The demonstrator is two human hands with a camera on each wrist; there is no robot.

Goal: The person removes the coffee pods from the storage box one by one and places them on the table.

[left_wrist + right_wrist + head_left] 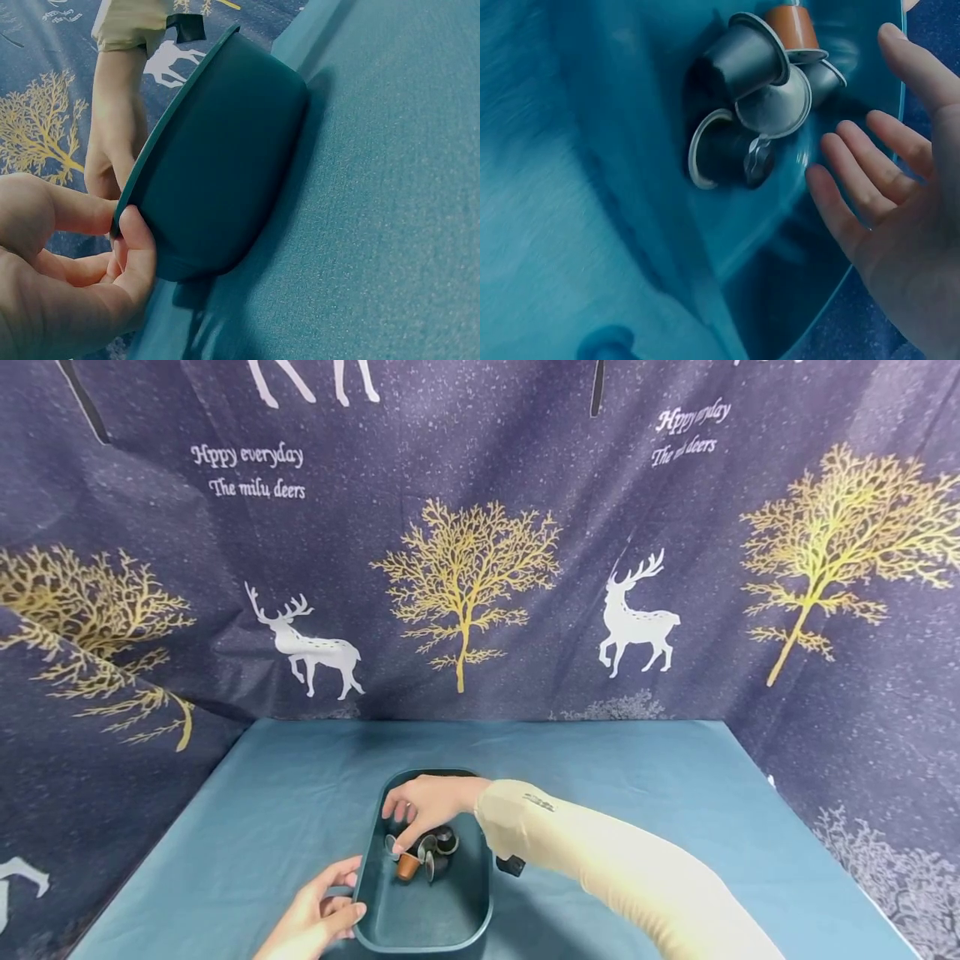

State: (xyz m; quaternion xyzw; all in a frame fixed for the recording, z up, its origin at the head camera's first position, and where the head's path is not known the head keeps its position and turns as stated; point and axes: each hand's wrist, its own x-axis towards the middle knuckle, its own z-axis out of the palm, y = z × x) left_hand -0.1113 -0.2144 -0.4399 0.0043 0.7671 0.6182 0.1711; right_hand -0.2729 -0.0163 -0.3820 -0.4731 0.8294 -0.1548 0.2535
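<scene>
A teal plastic basin (pixel 427 918) stands on the table. Its rim is pinched at the near left side between the thumb and fingers of my left hand (pixel 315 910), also clear in the left wrist view. Over the basin's far half reaches my right hand (pixel 431 802), fingers spread and slightly bent, nothing held in the right wrist view. Close to its fingertips lies a small heap of coffee capsules: an orange capsule (pixel 792 28), a dark grey capsule (pixel 746 60), a capsule with its silver lid showing (pixel 776 109) and a black capsule (pixel 731 154) on its side.
Blue-green cloth covers the table (pixel 615 793) around the basin. A dark blue curtain (pixel 510 468) with trees and deer hangs behind and along the sides. A small black device (pixel 511 865) sits at the right sleeve, beside the basin's right rim.
</scene>
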